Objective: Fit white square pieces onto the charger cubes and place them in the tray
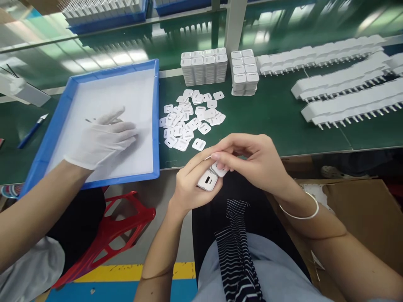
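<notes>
My left hand [192, 182] is closed around white USB chargers, with the port face of one charger [208, 180] turned up toward me. Beside it in the same grip sits a second white charger [219, 169], partly covered by fingers. My right hand [252, 161] is closed, its thumb and fingertips pressed at the second charger's end. A thin white edge shows by the fingertips; what it belongs to is hidden. Just beyond my hands, small white cover plates [204, 128] with port slots lie scattered on the green bench [267, 121].
Stacked cover plates [204, 67] and another stack [244, 73] stand at the back. Rows of white charger housings with pins [355, 98] lie right. A co-worker's gloved hand [103, 136] is over a blue-rimmed tray [156, 126] at left, near a blue-handled knife [33, 131].
</notes>
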`<state>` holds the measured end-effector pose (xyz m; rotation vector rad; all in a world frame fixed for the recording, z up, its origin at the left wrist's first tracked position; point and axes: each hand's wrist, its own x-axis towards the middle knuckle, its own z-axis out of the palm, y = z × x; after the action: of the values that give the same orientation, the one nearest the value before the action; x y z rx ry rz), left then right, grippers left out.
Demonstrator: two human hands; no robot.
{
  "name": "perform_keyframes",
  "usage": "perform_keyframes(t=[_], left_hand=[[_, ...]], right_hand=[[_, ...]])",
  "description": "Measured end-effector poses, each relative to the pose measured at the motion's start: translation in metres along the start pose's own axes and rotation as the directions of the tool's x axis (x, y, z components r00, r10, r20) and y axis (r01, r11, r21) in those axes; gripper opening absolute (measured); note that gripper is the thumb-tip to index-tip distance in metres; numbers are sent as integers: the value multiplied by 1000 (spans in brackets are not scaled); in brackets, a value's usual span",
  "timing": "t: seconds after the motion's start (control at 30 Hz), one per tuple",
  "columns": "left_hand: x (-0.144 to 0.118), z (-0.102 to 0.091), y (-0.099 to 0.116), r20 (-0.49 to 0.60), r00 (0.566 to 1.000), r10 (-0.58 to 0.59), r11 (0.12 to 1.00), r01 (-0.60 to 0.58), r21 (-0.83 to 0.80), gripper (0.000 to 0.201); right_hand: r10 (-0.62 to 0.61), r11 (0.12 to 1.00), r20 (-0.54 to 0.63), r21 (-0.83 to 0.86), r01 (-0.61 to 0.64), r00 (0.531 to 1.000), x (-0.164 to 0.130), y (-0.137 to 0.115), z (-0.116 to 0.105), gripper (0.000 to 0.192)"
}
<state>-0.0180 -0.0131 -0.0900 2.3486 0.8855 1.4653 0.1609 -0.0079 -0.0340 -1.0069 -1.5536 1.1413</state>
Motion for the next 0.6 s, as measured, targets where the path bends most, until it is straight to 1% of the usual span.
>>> perform_keyframes(t=[0.07, 0.13, 0.17, 0.23, 0.33, 0.37, 0.47, 0.53, 0.6], left_hand=[[1, -2, 1, 36, 999, -33, 999, 34, -20, 51], [2, -3, 3, 56, 994, -91, 995, 93, -42, 51], [2, -4, 3, 60, 991, -121, 990, 125, -64, 50], [1, -5, 5, 61, 984, -170, 978, 176, -116, 50], [-2, -3, 7, 65, 971, -230, 952, 238, -193, 55], [-3, -2, 7, 69, 966, -249, 939, 258, -229, 59], [-5, 1, 7, 78, 956, -283, 888, 292, -355, 70], [-6, 4, 6, 71, 953, -294, 869, 298, -395, 73], [-7, 5, 5, 63, 952, -299, 864, 299, -404, 74]], right_hand=[[38, 998, -99, 50, -34, 994, -2, -3, -4, 12], [54, 997, -198, 64, -42, 979, -7, -6, -10, 18], [61, 997, -226, 64, -48, 972, -10, -8, -12, 19], [99, 994, -224, 70, -86, 970, -17, -10, -14, 20], [177, 983, -161, 86, -165, 971, -26, -10, -14, 34], [185, 981, -149, 86, -174, 971, -28, -9, -13, 33], [151, 987, -187, 84, -137, 971, -31, -5, -10, 13], [126, 989, -218, 105, -105, 968, -33, -3, -6, 13], [123, 985, -210, 149, -92, 970, -36, -1, 1, 16]])
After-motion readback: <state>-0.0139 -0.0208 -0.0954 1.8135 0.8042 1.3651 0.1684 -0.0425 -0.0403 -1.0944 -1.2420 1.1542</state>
